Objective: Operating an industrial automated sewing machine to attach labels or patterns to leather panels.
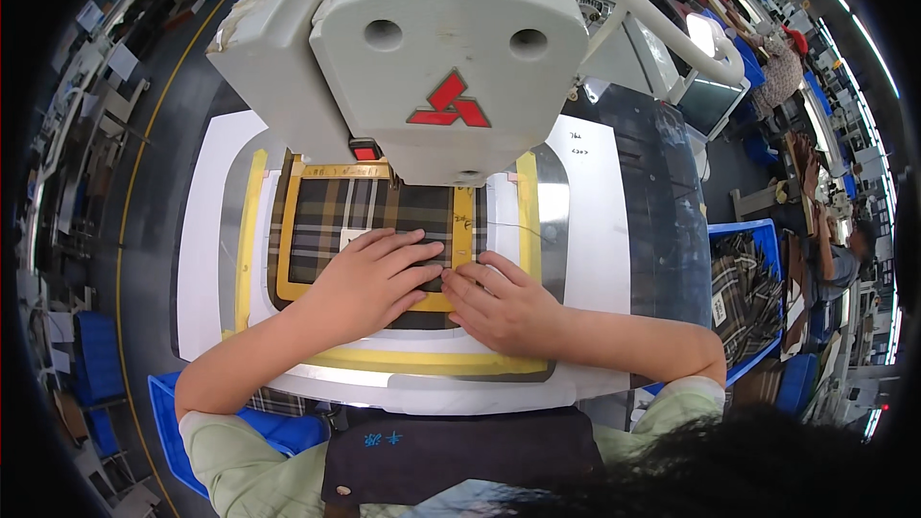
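Note:
Dark plaid fabric (321, 206) lies flat under the head of a white sewing machine (441, 48), with a yellow rectangular frame (285, 259) over it. My left hand (374, 278) rests on the fabric inside the frame, palm down, fingers stretched toward the right. Partly under its fingertips sits a small pale label or patch (351, 236). My right hand (504, 307) lies over the frame's lower right corner, fingers apart and slightly bent, the fingertips close to those of my left. Neither hand visibly grips anything. The machine head hides the far end of the frame.
Yellow tape strips (422, 362) edge the white work plate (595, 259). At right stands a blue bin (772, 240) heaped with plaid pieces; another blue bin (168, 422) is at lower left. A screen (708, 105) stands behind the table. Other people work farther right.

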A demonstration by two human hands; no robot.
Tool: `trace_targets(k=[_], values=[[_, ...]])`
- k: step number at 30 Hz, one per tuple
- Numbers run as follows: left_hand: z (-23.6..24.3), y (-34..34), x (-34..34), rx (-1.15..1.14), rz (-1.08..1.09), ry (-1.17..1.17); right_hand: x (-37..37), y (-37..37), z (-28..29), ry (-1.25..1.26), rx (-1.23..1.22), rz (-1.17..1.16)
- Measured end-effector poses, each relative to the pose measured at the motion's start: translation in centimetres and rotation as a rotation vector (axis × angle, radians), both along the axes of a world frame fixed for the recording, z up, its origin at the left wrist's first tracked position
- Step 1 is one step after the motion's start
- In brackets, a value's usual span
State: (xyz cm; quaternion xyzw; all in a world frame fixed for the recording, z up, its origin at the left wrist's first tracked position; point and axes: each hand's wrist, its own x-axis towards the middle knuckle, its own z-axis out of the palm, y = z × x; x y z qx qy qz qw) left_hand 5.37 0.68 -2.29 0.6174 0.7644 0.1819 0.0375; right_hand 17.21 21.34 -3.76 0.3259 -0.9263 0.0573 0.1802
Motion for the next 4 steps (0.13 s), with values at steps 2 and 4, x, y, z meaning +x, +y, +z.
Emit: trace_targets(k=[2,4], values=[[0.14,-0.51,0.25,-0.035,-0.004,0.008,0.02,-0.07,-0.12,0.002,-0.003,0.0],[0.49,-0.95,0.34,-0.086,-0.024,0.011,0.04,-0.05,-0.17,0.004,-0.004,0.001]])
